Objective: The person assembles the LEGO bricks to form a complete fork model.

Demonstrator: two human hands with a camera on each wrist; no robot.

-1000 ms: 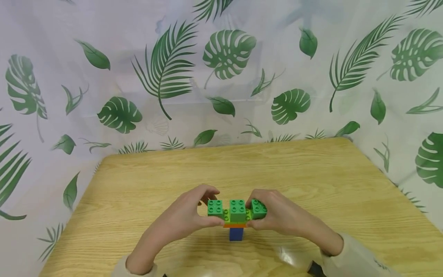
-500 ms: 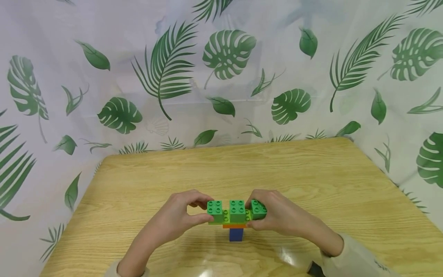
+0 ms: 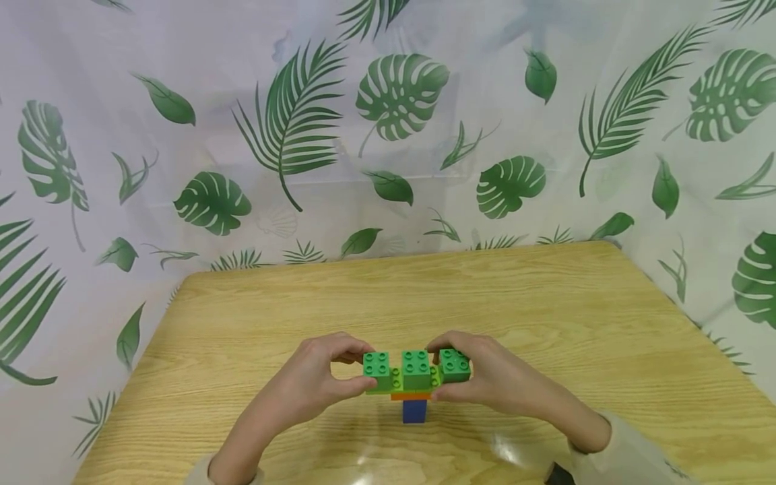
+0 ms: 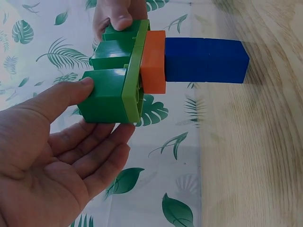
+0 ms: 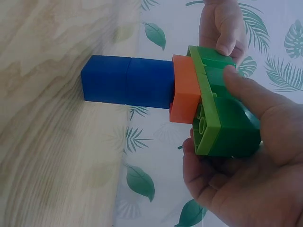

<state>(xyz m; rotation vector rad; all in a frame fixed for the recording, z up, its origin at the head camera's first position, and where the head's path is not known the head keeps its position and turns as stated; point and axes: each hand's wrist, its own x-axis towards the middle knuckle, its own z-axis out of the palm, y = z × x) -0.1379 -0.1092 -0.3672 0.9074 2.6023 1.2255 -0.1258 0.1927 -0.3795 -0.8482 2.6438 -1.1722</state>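
A toy building-brick tower stands on the table in front of me. Two stacked blue bricks (image 5: 127,81) form its post, topped by an orange brick (image 4: 154,61) and a wider light green layer (image 5: 209,137). Three green bricks sit in a row on that layer: a left one (image 3: 376,365), a middle one (image 3: 415,370) and a right one (image 3: 455,365). My left hand (image 3: 309,377) pinches the left green brick between thumb and fingers. Around the right green brick, my right hand (image 3: 488,370) has its thumb in front and its fingers behind.
The wooden table (image 3: 291,303) reaches back to a white leaf-print cloth (image 3: 436,182) that hangs behind it and at the sides. A small black object (image 3: 558,475) shows at the bottom edge beside the right sleeve (image 3: 618,451).
My left hand has drawn back a little to the left, baring more of its green brick. The right green brick sits straighter, and my right fingers are slightly wider apart around it.
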